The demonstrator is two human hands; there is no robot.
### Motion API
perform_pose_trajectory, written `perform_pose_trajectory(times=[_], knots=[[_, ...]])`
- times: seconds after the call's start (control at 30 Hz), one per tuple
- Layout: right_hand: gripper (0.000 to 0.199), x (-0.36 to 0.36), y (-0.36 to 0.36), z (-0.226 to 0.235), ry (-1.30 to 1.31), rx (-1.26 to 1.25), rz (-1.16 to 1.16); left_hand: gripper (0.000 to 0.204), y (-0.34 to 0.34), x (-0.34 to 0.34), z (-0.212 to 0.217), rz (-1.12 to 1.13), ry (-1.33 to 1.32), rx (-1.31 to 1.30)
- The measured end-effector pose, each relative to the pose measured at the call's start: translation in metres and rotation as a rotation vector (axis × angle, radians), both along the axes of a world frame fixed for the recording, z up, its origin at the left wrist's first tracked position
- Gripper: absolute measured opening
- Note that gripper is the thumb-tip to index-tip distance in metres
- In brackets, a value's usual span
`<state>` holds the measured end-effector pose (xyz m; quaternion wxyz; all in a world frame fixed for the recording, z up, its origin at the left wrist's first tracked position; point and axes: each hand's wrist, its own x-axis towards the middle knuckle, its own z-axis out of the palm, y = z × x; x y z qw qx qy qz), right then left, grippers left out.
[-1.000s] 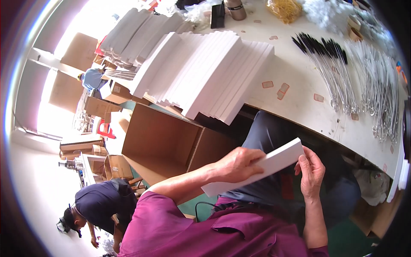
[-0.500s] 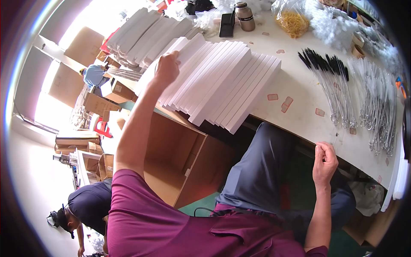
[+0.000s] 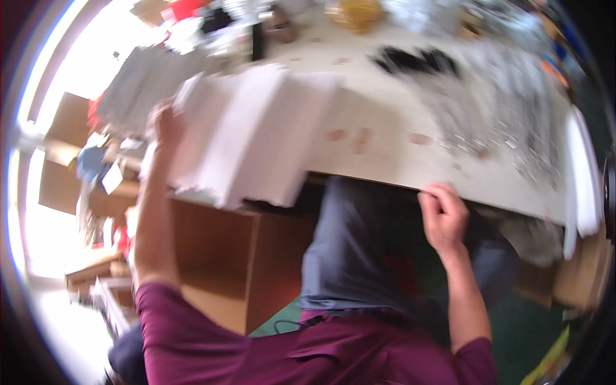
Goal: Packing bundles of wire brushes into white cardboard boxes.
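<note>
My left hand (image 3: 168,125) is at the left end of a row of narrow white boxes (image 3: 253,138) standing side by side along the table's near edge. Motion smears its fingers, so their grip does not show. My right hand (image 3: 444,215) is raised at the front edge of the table, fingers curled in and thumb against them. Anything inside those fingers is hidden. Beyond it on the tabletop lie thin wire-handled brushes with black bristles (image 3: 420,61), beside a bunch of wire-handled brushes with pale ends (image 3: 523,109).
More white flat pieces (image 3: 151,90) are piled at the far left. An open cardboard box (image 3: 215,256) stands below the table edge. A bottle (image 3: 280,25), a dark phone-like object (image 3: 258,42) and a bag of yellow bits (image 3: 356,14) sit at the back.
The whole view has shifted and blurred. My left hand has moved from above the white boxes to their left end. My right hand keeps its curled shape near the table edge.
</note>
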<state>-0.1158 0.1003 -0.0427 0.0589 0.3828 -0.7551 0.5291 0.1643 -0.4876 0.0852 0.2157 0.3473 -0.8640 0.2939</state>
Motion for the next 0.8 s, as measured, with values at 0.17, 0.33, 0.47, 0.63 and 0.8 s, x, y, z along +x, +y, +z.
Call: perform_pose_trajectory(times=[0.17,0.33,0.47,0.63,0.8], knots=[[0.008,-0.002,0.028,0.007,-0.086,-0.060,-0.030,0.036,0.144,-0.087,0.016,-0.442,0.136,0.277],[0.005,-0.038,0.098,0.033,0.180,-0.094,-0.229,0.036,0.309,-0.121,-0.010,-0.729,0.106,0.552],[0.014,-0.103,0.209,0.032,0.318,0.208,-0.642,0.034,0.375,-0.169,-0.054,-0.778,0.104,0.840],[0.056,-0.158,0.338,0.024,0.297,0.758,-1.063,0.032,0.376,-0.212,-0.112,-0.807,0.128,0.826],[0.061,-0.182,0.370,0.026,0.122,0.841,-1.037,0.031,0.376,-0.221,-0.132,-0.839,0.151,0.720]])
